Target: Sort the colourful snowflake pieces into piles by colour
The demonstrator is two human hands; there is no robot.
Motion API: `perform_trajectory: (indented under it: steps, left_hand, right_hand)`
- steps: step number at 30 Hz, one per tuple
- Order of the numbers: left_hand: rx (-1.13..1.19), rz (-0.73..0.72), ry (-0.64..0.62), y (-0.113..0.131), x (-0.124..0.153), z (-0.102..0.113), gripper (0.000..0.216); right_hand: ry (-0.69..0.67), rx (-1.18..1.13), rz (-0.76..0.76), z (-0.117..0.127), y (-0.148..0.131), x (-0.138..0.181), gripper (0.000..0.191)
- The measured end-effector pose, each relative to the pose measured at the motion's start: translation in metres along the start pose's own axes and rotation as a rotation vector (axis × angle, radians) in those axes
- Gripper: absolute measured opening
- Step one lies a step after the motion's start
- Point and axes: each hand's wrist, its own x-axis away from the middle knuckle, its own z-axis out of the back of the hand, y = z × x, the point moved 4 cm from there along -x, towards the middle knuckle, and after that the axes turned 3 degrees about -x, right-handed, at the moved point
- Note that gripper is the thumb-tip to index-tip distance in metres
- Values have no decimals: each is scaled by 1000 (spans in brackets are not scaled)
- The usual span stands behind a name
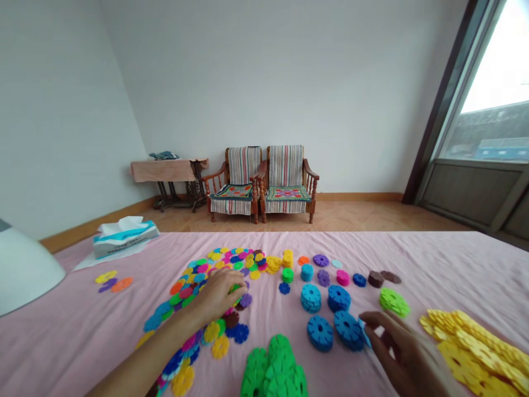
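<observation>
My left hand (pixel 221 292) reaches over a spread of mixed-colour plastic snowflake discs (pixel 182 300). Its fingers are curled in; some green shows between thumb and fingertips, but whether they grip a disc is unclear. My right hand (pixel 407 350) pinches a light blue snowflake disc (pixel 364 332) on edge, right beside a blue disc stack (pixel 348 330). Another blue stack (pixel 320 332) stands to its left. Behind these are a darker blue stack (pixel 339 298) and a light blue stack (pixel 311 298).
Green discs (pixel 275 369) are heaped at the front, yellow ones (pixel 475 347) at the right. Lime discs (pixel 394 301) lie beyond my right hand. Small sorted piles include pink (pixel 343 277) and brown (pixel 376 279). A tissue box (pixel 126 238) and a white rounded object (pixel 27 270) are at left.
</observation>
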Motion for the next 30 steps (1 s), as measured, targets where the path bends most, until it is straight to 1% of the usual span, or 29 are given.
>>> perform_trajectory:
  steps: [3, 8, 10, 13, 15, 19, 21, 23, 24, 26, 28, 30]
  left_hand:
    - [-12, 13, 58, -1, -14, -1, 21]
    - [-19, 9, 91, -5, -46, -20, 23]
    - [-16, 22, 104, -8, -52, -24, 24]
    - [1, 32, 109, -14, -53, -25, 30]
    - [19, 32, 105, -17, -49, -21, 33]
    - [69, 44, 107, -22, -33, -6, 32]
    - [105, 29, 75, -21, -20, 3, 28]
    - [143, -11, 13, -16, -6, 9, 21]
    - [156, -31, -13, -13, 1, 11, 20]
    - [172, -62, -52, -6, 14, 12, 24]
    - [177, -66, -69, -1, 23, 10, 27]
    - [180, -54, -68, 1, 28, 8, 23]
  right_hand:
    - [3, 8, -30, -2, 3, 2, 20]
    - [-20, -16, -30, -4, 9, 4, 21]
    - [-17, -11, -53, -3, 9, 4, 22]
    - [-6, -13, -113, -2, 9, 4, 27]
    - [2, -20, -141, -2, 10, 4, 30]
    - [-43, -33, -114, -2, 13, 4, 27]
    - [-54, -29, -126, -3, 13, 4, 28]
    - [-34, -25, -163, -4, 11, 4, 31]
    - [-21, -28, -179, -4, 10, 4, 32]
    - [-10, -51, -191, -4, 6, 5, 33]
    - [-9, -77, -190, -4, 3, 4, 34]
    - [-6, -91, -194, -4, 3, 4, 35]
